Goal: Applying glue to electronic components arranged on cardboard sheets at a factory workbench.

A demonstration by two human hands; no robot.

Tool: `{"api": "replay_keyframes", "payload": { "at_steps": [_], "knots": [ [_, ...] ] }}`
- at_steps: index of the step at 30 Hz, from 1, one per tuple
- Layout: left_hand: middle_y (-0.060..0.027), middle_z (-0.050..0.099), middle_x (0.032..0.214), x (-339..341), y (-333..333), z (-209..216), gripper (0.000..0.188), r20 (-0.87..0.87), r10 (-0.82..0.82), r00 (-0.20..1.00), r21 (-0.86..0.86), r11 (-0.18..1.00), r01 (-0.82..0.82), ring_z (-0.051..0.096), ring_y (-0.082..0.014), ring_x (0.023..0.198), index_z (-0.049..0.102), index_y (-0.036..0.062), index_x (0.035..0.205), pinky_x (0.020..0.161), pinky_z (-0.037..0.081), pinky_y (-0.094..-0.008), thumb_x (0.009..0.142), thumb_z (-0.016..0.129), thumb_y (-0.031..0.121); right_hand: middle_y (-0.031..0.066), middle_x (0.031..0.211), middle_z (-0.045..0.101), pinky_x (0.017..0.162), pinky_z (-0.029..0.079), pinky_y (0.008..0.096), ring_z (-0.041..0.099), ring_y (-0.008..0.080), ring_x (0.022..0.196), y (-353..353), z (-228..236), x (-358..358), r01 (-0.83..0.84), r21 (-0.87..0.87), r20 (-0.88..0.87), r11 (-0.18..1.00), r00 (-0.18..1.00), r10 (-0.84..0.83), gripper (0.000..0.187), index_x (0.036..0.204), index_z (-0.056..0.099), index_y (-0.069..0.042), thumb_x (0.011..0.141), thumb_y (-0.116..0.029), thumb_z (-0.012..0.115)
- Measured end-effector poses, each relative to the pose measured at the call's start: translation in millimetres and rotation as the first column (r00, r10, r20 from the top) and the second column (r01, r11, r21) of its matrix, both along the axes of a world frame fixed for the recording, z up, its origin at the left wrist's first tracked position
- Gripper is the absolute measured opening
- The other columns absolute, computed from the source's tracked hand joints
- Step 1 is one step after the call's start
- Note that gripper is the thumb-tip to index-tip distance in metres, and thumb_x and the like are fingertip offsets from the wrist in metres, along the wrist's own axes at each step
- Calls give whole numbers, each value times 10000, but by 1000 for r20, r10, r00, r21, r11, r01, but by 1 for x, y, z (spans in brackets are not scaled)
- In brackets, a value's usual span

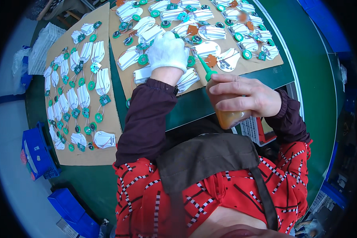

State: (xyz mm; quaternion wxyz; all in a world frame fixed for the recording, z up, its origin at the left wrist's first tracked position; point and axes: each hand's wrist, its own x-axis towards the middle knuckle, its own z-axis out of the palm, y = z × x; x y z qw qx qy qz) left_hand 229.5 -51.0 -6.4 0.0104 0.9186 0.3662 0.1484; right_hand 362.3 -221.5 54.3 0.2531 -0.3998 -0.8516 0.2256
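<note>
My right hand [246, 94] is wrapped round a squeeze bottle [226, 115] of amber liquid with a long green nozzle [207, 68]. The bottle tilts, its tip pointing up and left near a white plastic housing [207, 48]. My left hand [167, 51], in a white knitted glove, lies over the housings left of the nozzle. Its fingers curl downward, and what is under them is hidden. Close by are a green-rimmed round speaker [191, 61], an orange-brown square piece [211, 61] and a rounded white housing [228, 60] with thin wires.
Brown cardboard sheets [87, 158] carry rows of white housings wired to green circuit boards [104, 99] and round speakers. Below them is a green tabletop [194, 109]. Blue bins [37, 148] stand at the left, a white crate [47, 45] at the far left. A red-edged basket [261, 133] sits below my right forearm.
</note>
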Motion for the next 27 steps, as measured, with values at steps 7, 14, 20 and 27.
{"api": "replay_keyframes", "payload": {
  "at_steps": [7,14,20,27],
  "knots": [
    [-71,588,852,1,-1,1,201,1,-10,1000,-9,1000,10,564,-225,860,683,103,765,696,484,-344,674,634,275,126,1176,461,917,388,418,374,372,1189,16,-5,7,47,19,-49,999,998,-46,510,1063,513,-51,583,50,654],
    [-109,579,837,2,0,-1,183,42,-25,999,-7,1000,25,568,-266,820,678,105,749,703,474,-380,689,600,260,105,1142,478,871,432,407,399,345,1173,9,-1,1,-10,24,71,1000,997,8,461,1025,539,-76,590,3,668],
    [-68,588,847,2,-4,0,172,-3,-6,1000,4,1000,6,567,-226,841,683,108,753,689,483,-342,683,617,250,92,1136,485,831,462,396,415,331,1164,-5,-2,-4,-17,24,102,1000,995,14,464,1018,552,-103,578,-45,687],
    [-74,585,845,4,-3,1,182,6,-17,1000,12,1000,17,568,-226,840,682,105,750,692,482,-342,684,618,262,107,1128,491,845,448,402,425,356,1148,2,5,2,50,38,43,998,998,-52,513,1027,529,-74,545,39,663]
  ]
}}
